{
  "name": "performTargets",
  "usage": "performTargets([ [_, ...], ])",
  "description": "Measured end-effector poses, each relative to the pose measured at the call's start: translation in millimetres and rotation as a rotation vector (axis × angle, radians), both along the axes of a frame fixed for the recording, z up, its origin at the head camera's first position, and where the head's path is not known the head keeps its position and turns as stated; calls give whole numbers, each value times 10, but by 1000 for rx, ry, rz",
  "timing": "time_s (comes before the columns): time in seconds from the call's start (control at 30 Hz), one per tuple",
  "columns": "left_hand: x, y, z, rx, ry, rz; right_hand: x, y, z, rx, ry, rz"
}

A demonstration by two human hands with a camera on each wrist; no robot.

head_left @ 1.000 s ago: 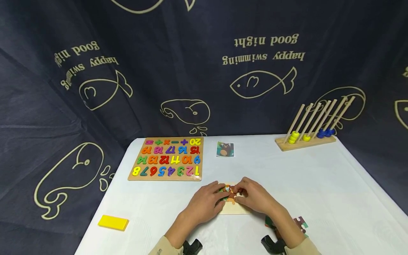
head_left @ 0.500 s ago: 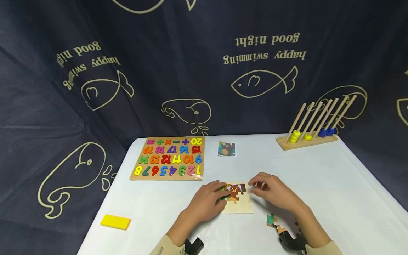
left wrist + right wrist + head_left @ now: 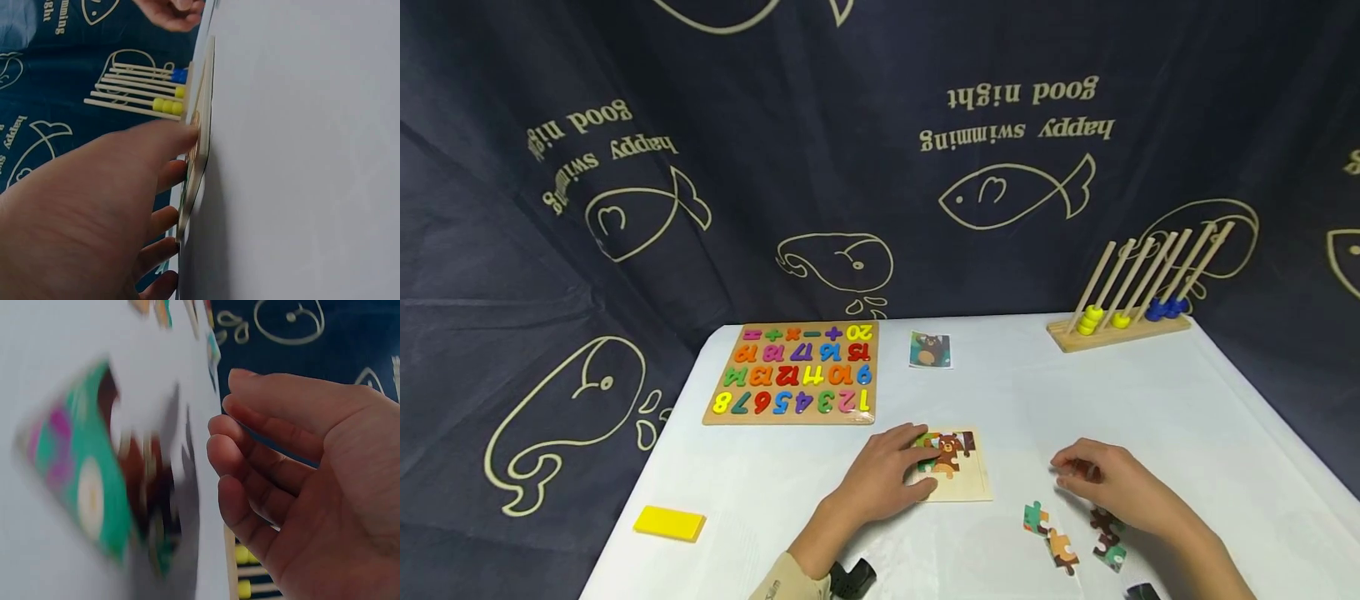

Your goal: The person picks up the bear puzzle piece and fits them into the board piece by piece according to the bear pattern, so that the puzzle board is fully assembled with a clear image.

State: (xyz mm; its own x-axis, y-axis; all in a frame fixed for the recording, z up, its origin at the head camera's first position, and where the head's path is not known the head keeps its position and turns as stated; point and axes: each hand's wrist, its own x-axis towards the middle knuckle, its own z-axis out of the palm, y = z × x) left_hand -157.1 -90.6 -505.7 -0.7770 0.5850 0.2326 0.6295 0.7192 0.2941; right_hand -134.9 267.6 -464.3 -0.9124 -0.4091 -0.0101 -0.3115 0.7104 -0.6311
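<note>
My left hand rests on the left side of a small wooden jigsaw board, fingers relaxed and spread. Several joined bear pieces fill the upper part of that board; the hand hides some of its left side. In the left wrist view the thumb lies against the board's face. My right hand holds nothing and hovers over the table, fingers loosely bent. Just below it lie brown and green puzzle pieces, with a teal piece and a tan piece to their left. A flowered green piece looks blurred in the right wrist view.
Behind the left hand lies a wooden number board. A small bear picture card is at the back middle, and a peg counting stand with beads is at the back right. A yellow block sits at the left.
My right hand has left the jigsaw board and moved right and toward me, over the loose pieces. More of the bear picture shows. The left hand has stayed on the board.
</note>
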Motion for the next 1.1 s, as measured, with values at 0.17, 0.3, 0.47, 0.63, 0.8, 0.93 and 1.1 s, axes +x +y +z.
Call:
performTargets([
  [0.17, -1, -2, 7, -17, -15, -10, 123, 250, -15, 58, -29, -65],
  [0.3, -13, -5, 12, -31, -18, -13, 244, 332, -52, 154, -77, -133],
  [0.47, -24, -6, 3, -23, -35, -9, 315, 313, -111, 200, -46, -167],
  [0.63, -13, -1, 1, -11, -49, -3, 306, 297, -144, 205, 5, -172],
  [0.8, -4, -2, 2, -1, -47, -11, 326, 389, -117, 138, -43, -71],
  [0.93, -4, -7, -4, -8, -39, -9, 329, 463, -105, 87, -70, 17],
  [1.1, 0, -3, -8, -6, -39, -8, 304, 446, -130, 62, -16, -16],
])
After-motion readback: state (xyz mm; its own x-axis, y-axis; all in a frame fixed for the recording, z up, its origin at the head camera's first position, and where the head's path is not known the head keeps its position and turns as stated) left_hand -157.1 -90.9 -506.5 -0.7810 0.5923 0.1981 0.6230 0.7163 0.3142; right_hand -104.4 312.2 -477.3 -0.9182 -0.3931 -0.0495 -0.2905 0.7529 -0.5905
